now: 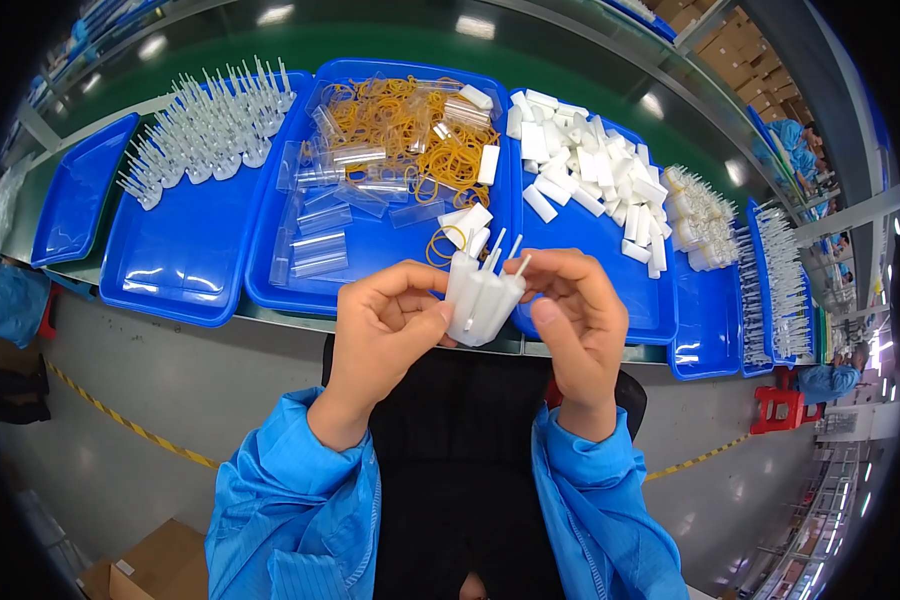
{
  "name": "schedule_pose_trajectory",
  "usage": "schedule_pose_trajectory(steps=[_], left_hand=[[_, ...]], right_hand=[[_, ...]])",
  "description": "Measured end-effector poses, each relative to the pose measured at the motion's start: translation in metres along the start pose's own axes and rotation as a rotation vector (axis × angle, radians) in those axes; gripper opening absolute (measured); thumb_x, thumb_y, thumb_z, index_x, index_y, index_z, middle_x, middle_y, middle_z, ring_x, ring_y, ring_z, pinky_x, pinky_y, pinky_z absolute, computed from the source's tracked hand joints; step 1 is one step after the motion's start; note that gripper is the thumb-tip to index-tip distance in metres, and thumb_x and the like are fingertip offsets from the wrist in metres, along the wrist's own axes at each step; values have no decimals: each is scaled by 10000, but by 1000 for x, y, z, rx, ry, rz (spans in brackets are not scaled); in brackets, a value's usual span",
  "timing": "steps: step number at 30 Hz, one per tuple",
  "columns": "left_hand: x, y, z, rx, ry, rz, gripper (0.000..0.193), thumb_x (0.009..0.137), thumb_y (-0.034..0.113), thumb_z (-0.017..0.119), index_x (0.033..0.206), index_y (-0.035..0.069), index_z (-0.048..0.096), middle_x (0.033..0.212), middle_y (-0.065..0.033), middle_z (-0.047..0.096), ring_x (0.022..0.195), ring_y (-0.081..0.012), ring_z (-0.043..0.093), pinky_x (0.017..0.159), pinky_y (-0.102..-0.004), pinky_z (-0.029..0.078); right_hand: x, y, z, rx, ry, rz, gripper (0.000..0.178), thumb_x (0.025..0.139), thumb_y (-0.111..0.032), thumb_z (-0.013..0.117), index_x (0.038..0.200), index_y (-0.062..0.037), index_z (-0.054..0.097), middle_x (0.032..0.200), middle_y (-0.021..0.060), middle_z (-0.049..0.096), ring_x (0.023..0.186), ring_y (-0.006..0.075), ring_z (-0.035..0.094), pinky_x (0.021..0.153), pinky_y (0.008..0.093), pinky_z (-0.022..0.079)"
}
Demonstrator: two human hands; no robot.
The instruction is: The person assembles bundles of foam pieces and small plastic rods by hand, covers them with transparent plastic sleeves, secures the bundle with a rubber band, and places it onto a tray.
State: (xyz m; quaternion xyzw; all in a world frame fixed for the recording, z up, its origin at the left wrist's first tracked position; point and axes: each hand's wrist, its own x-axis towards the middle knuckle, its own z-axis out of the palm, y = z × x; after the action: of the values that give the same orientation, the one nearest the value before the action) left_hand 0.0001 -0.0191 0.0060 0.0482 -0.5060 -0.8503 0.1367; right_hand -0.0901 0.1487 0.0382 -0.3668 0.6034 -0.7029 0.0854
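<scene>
Over the front edge of the trays, my left hand is closed on a cluster of white plastic pieces, thumb in front. Several thin pale rods stick up from the cluster's top. My right hand is at the cluster's right side, its index fingertip by the rightmost rod and its thumb spread away from the index finger. The other right fingers are partly hidden. Just behind the cluster lie a yellow rubber band and a few loose white blocks.
A blue tray holds yellow rubber bands and clear plastic sleeves. Another carries white blocks. Clear stemmed parts stand at left; cream parts and more stemmed parts sit right. A cardboard box is on the floor.
</scene>
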Motion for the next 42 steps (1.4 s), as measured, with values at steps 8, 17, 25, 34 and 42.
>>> schedule_pose_trajectory(steps=[8, 17, 25, 34, 42], left_hand=[[1, 0, 0, -67, 7, -71, 204, 884, -5, 605, 1063, -99, 625, 911, -152, 696, 752, -176, 690, 645, -271, 576], [-1, -11, 7, 292, 84, 283, 209, 812, -45, 679, 1018, -56, 648, 1106, -161, 661, 812, -162, 680, 674, -252, 559], [-5, -7, 14, 771, 85, 583, 146, 764, -54, 721, 903, -30, 682, 1153, -191, 639, 819, -217, 696, 705, -280, 579], [-3, 1, 4, 655, 112, 445, 128, 776, -62, 725, 894, -49, 678, 1027, -138, 648, 811, -178, 696, 665, -253, 590], [-3, -1, 2, 660, 142, 448, 166, 765, -76, 723, 924, -41, 690, 1024, -129, 645, 798, -167, 688, 644, -243, 586]], right_hand=[[-2, 5, 4, -86, 40, -41, 234, 839, 52, 669, 1068, 56, 620, 988, 106, 592, 867, 137, 603, 760, 252, 489], [-2, 5, -2, -233, 83, -91, 310, 796, -118, 748, 1062, 6, 645, 1053, 123, 596, 908, 172, 570, 734, 265, 458], [-11, 6, 2, -406, 67, -166, 313, 789, -83, 741, 1090, -23, 680, 1195, 143, 538, 1024, 223, 567, 821, 308, 486], [18, -4, -13, -541, -27, -258, 219, 827, -63, 689, 1045, -38, 684, 1111, 140, 594, 996, 242, 593, 786, 321, 504], [49, 51, -63, -1164, -189, -82, 231, 765, -19, 676, 994, -43, 654, 1018, 143, 657, 1000, 335, 612, 856, 390, 493]])
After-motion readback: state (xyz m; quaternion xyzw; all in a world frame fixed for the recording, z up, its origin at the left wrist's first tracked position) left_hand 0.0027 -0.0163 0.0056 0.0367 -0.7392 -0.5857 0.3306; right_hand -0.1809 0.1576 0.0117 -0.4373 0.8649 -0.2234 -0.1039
